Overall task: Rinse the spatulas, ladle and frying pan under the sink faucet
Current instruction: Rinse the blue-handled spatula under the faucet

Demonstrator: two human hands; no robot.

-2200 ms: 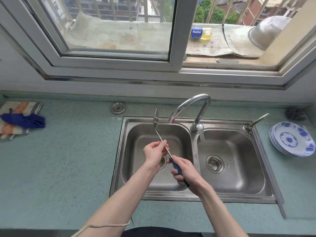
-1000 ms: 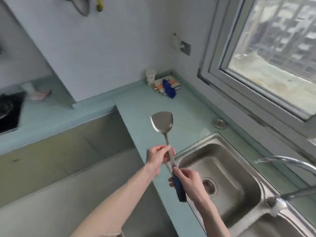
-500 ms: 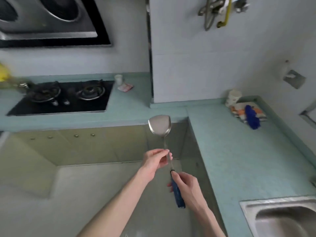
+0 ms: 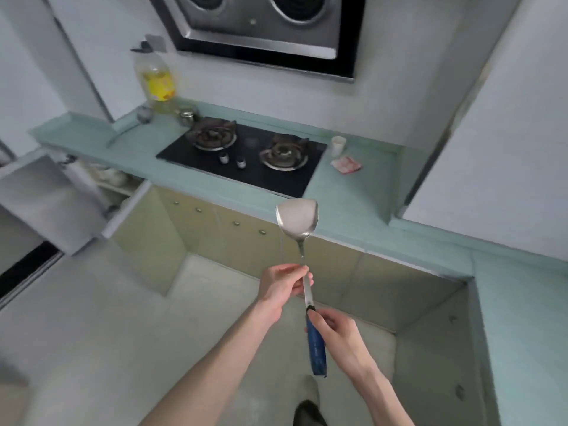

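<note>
Nearest the camera, a dark shoe [image 4: 309, 412] shows on the pale floor [image 4: 101, 348] between the two forearms.

Right hand [image 4: 338, 339]: fingers curled round the top of the blue handle [image 4: 316, 348] of the spatula [image 4: 297, 219], gripping it. Faint pale print runs along the handle; too blurred to read.

Left hand [image 4: 282, 287]: thumb and fingertips pinch the bare metal shaft just above the handle's black collar. Both hands are closed on the same tool.

Spatula held nearly upright over the floor, blade at the top, broad face toward the camera. The blade overlaps the front edge of the far green counter [image 4: 347, 198] in the view; it touches nothing but the hands.

Beyond: yellowish cabinet fronts [image 4: 215, 229] with small round knobs under the counter. At left, an open cupboard door [image 4: 46, 204].

On the far counter: a black two-burner gas hob [image 4: 246, 158] with two knobs at its front. Right of the hob, a small white cup [image 4: 338, 146] and, just nearer, a pink-and-white packet [image 4: 345, 164]; no print legible. Left of the hob, a large plastic bottle [image 4: 155, 78] of yellow oil against the wall, its yellow label unreadable through motion blur, with a small jar [image 4: 188, 113] beside it and a ladle [image 4: 135, 123] lying further left.

Above the hob, a steel range hood [image 4: 264, 29] on the white wall.
</note>
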